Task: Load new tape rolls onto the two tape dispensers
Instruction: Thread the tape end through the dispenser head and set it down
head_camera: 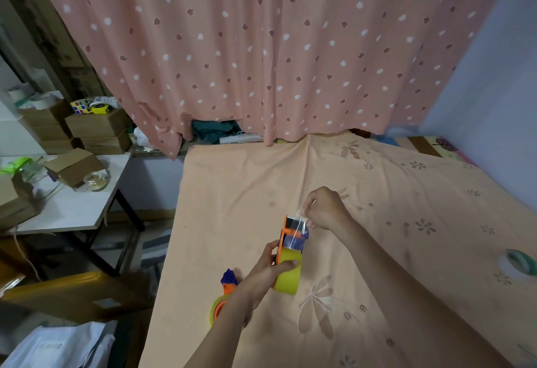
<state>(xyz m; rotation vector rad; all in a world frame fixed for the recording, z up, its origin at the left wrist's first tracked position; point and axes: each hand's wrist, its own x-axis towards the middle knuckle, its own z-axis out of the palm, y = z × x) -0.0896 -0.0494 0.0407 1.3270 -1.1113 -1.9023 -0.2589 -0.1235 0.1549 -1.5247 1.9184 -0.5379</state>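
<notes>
Low in the middle of the frame, above the peach sheet (pixel 377 193): an orange tape dispenser (pixel 286 237) with a yellowish tape roll (pixel 287 276) mounted. Left hand (pixel 268 270) gripping roll and dispenser, thumb across the roll. Right hand (pixel 327 208) just above, pinching the clear tape end (pixel 299 219), drawn up from the dispenser. Second dispenser (pixel 225 295) lying lower left, partly behind the left wrist. Another tape roll (pixel 520 261) at the right edge.
</notes>
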